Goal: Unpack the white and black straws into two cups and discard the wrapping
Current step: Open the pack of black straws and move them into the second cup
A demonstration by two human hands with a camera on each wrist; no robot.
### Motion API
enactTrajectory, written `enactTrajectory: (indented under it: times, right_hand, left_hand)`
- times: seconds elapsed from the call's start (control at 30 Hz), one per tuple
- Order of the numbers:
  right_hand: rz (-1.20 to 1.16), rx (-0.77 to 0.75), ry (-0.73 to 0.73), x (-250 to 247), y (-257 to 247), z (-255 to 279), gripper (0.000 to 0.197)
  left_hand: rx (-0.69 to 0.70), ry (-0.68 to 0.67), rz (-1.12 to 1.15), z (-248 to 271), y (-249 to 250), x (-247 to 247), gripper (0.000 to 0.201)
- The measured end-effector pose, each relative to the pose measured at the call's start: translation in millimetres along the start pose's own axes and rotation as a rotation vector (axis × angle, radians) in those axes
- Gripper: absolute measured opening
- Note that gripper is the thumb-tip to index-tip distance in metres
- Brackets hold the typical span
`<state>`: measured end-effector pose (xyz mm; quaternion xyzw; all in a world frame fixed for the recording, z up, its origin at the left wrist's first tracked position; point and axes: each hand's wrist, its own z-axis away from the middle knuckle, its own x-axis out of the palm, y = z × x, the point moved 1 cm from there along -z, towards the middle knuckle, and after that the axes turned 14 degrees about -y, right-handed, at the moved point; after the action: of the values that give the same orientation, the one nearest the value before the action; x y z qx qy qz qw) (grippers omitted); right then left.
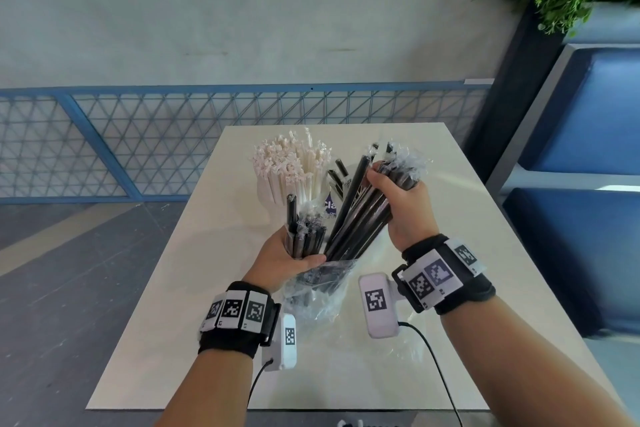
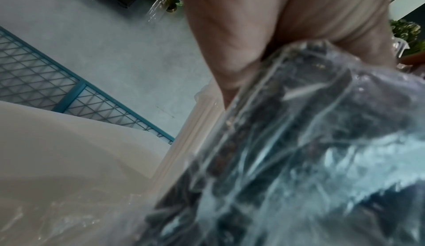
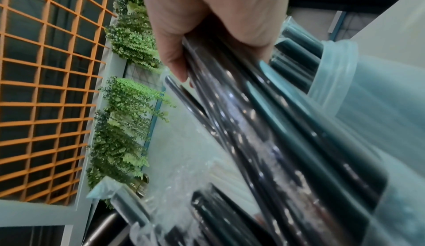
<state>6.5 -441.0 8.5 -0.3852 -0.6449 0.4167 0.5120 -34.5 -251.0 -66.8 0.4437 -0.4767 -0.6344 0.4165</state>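
White straws (image 1: 289, 166): stand bunched upright in a cup (image 1: 264, 191) at the far left of the surface (image 1: 450, 218); that half looks done to me.
Left hand (image 1: 282, 262): my fingers are clenched round a short bundle of black straws (image 1: 306, 239) and the neck of the clear wrapping (image 1: 320, 291), which hangs slack below my palm with more black straws inside.
Left wrist view: mostly crumpled plastic close to the lens; the ribbed white straws show just beyond it.
Second cup (image 1: 331, 204): only a purple printed patch shows between my hands, with a few black straws rising from it; its rim is hidden.
Right hand (image 1: 401, 204): fingers clenched round a larger, tilted bundle of black straws, their lower ends still inside the wrapping's mouth, their tops in crinkled film.
Step in hand: I judge I am drawing black straws out of the wrapping toward the second cup.
Risk, spill: the bundles are slick in film, so a loose grasp could let straws slide out and scatter.
Risk, snag: pulling while the wrapping clings could drag out the straws left inside.
Risk, knock: the tilted bundle sits near both cups, and a swing could tip one.
Wrapping: not yet discarded.
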Motion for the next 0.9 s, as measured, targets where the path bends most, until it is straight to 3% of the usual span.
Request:
enactTrajectory:
  times: [0.17,0.33,0.43,0.53,0.8,0.9]
  right_hand:
    - [0.114,0.052,-0.165,3.9,7.2,6.7,0.018]
    - [0.237,0.211,-0.333,5.5,38.4,19.8,0.038]
    - [0.236,0.209,-0.270,7.5,45.3,25.5,0.028]
    - [0.167,0.105,-0.183,9.1,34.3,20.8,0.018]
    - [-0.041,-0.012,0.035,-0.5,-1.4,1.7,0.008]
    - [-0.037,-0.091,0.077,-6.0,-16.8,-5.2,0.009]
  left_hand:
    - [0.021,-0.017,-0.013,-2.3,0.2,2.3,0.041]
    - [0.042,-0.039,-0.044,-3.9,1.7,2.8,0.044]
    - [0.052,-0.030,-0.057,-3.2,2.3,1.3,0.045]
    - [0.028,-0.008,-0.037,-4.0,2.0,0.2,0.045]
    - [-0.015,0.035,-0.029,-5.8,-1.1,-0.9,0.039]
    - [-0.002,0.011,-0.044,-3.9,-2.5,-1.8,0.057]
